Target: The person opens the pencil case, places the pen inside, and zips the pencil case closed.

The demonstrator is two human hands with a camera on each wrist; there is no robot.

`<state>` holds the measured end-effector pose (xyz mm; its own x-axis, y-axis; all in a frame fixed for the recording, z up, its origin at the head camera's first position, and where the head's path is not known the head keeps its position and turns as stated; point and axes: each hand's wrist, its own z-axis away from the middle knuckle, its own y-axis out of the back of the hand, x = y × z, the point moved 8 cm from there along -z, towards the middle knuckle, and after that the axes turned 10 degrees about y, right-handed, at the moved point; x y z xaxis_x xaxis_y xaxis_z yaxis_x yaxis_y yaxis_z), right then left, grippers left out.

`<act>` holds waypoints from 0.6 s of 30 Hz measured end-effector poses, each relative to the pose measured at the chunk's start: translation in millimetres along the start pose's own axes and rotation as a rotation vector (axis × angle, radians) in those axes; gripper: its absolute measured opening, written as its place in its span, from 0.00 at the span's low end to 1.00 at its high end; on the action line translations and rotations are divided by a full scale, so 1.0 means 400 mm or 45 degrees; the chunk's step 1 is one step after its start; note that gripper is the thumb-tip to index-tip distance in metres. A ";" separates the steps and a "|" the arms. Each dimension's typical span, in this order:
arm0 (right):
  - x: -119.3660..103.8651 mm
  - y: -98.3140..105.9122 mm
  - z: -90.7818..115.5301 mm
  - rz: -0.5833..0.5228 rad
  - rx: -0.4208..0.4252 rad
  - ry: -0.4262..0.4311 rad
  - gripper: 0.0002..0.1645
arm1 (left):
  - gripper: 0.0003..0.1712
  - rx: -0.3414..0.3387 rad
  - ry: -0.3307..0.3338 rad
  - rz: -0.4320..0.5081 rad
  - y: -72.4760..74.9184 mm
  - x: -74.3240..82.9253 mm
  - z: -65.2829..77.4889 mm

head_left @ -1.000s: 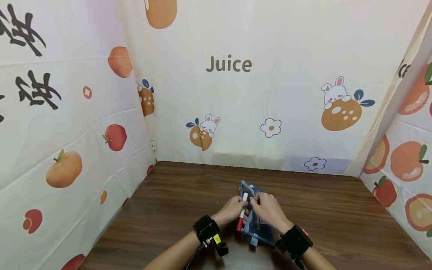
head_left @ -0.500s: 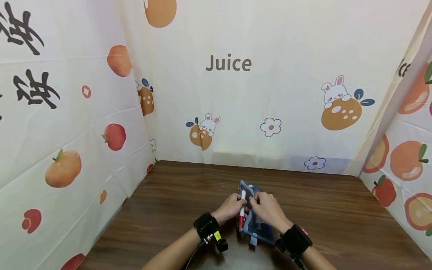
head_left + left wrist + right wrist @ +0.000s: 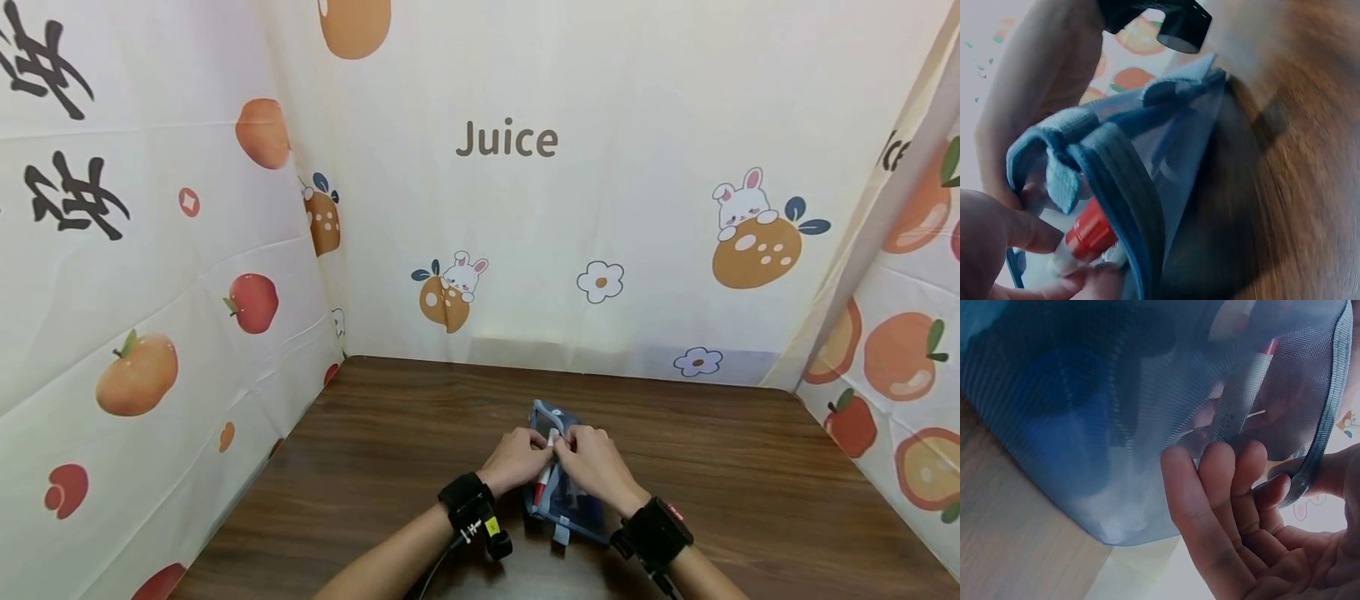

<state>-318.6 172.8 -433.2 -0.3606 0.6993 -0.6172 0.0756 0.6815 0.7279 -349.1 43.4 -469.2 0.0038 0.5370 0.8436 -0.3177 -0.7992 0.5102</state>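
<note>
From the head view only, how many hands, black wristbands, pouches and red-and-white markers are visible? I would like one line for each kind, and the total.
Hands: 2 (left hand, right hand)
Black wristbands: 2 (left wristband, right wristband)
Pouch: 1
Red-and-white marker: 1
Total: 6

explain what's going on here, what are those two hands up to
A person is busy over a brown table. The left-hand grip pinches a white marker with a red end at the open mouth of a blue mesh pouch, while the right-hand grip holds the pouch by its edge. The right wrist view shows the marker through the mesh, so it is at least partly inside, not yet let go. Something blue also shows through the mesh.
</note>
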 end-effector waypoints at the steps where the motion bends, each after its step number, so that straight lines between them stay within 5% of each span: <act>1: 0.000 0.000 0.000 0.006 -0.001 0.004 0.23 | 0.13 0.009 -0.017 -0.014 0.001 0.002 0.000; 10: 0.004 -0.002 0.000 -0.010 -0.014 -0.014 0.23 | 0.08 -0.051 -0.061 0.047 -0.008 0.003 0.001; 18: 0.001 0.000 0.001 -0.031 -0.019 -0.014 0.23 | 0.08 -0.068 -0.117 -0.068 -0.021 0.010 -0.007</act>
<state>-318.5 173.0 -433.6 -0.3522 0.6849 -0.6378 0.0529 0.6950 0.7171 -348.9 52.9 -470.6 0.1081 0.5496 0.8284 -0.3646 -0.7533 0.5474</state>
